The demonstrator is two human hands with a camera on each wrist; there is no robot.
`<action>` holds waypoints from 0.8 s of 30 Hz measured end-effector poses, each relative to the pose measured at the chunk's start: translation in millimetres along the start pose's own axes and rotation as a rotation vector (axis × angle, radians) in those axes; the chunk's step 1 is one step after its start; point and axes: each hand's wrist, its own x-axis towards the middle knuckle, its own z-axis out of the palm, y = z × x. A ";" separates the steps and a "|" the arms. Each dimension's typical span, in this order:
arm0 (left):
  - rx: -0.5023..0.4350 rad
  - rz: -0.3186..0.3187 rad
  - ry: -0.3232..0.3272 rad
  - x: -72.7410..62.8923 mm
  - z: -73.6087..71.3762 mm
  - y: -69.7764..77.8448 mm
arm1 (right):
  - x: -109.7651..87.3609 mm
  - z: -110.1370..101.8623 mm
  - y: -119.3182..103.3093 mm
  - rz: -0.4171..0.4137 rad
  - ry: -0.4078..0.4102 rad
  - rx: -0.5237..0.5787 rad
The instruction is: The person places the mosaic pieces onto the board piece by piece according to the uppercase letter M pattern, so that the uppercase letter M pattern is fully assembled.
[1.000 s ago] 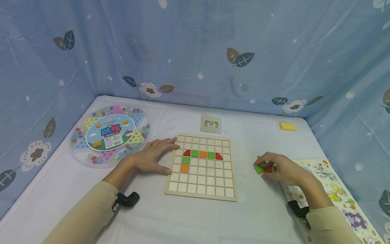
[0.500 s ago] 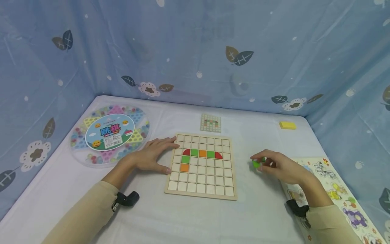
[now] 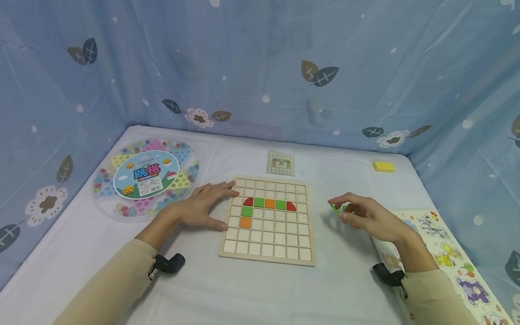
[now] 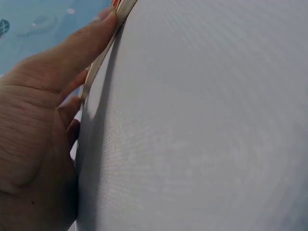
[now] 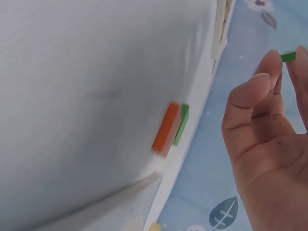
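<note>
My right hand (image 3: 375, 221) pinches a small green tile (image 5: 288, 57) between thumb and fingertips, lifted above the white cloth to the right of the board. Beneath that hand, an orange tile (image 5: 164, 127) and another green tile (image 5: 183, 125) lie side by side. The wooden grid board (image 3: 266, 259) bears a row of red, green and orange tiles, with a green tile (image 3: 247, 211) and an orange tile (image 3: 245, 222) running down its left side. Along the board's left edge rests my left hand (image 3: 197, 210), fingers spread, thumb on the rim.
Behind the board lies a small pattern card (image 3: 280, 163). A round Chinese checkers set (image 3: 146, 175) sits at the left. At the back right is a yellow block (image 3: 383, 167); an animal-picture sheet (image 3: 451, 259) lies under the right forearm. Blue curtains (image 3: 243, 67) enclose the table.
My right hand has lifted a green tile off the cloth and shifted slightly left toward the board, leaving other tiles behind. My left hand stays at the board's edge.
</note>
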 end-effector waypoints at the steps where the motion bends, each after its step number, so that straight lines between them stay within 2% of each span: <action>1: 0.002 0.001 -0.001 0.2 -0.4 0.1 | 1.5 0.7 -0.8 -0.007 0.000 0.020; 5: 0.003 0.002 -0.005 0.5 -1.1 0.6 | 8.4 4.2 -5.3 -0.033 -0.003 0.064; 12: -0.004 -0.001 -0.004 0.8 -1.1 0.8 | 21.1 7.9 -13.3 -0.020 0.028 0.047; 17: 0.010 0.003 -0.005 2.0 0.1 -0.1 | 32.4 14.2 -15.4 -0.053 0.039 0.066; 24: 0.003 -0.002 -0.011 -0.3 -0.6 0.3 | 52.3 28.0 -18.1 -0.113 0.014 0.111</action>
